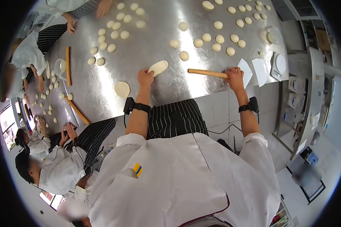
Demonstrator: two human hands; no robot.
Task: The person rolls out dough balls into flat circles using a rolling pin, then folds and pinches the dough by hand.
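Observation:
My left hand (144, 77) grips the near end of an oval piece of flattened dough (159, 67) over the steel table (140, 49). The fingers of my right hand (235, 78) are closed round one end of a wooden rolling pin (206, 73), which points left toward the dough. A round flat disc of dough (122, 89) lies left of my left wrist, close to the table's front edge. Beyond my hands sit several dough balls (198, 43), some in a cluster (114, 34) at the upper left.
White scraper sheets (260, 72) and a kitchen scale (279, 65) stand right of my right hand. A clear container (271, 37) is behind them. Two more rolling pins (68, 66) lie at the left. Several co-workers (64, 162) in white jackets stand along the left side.

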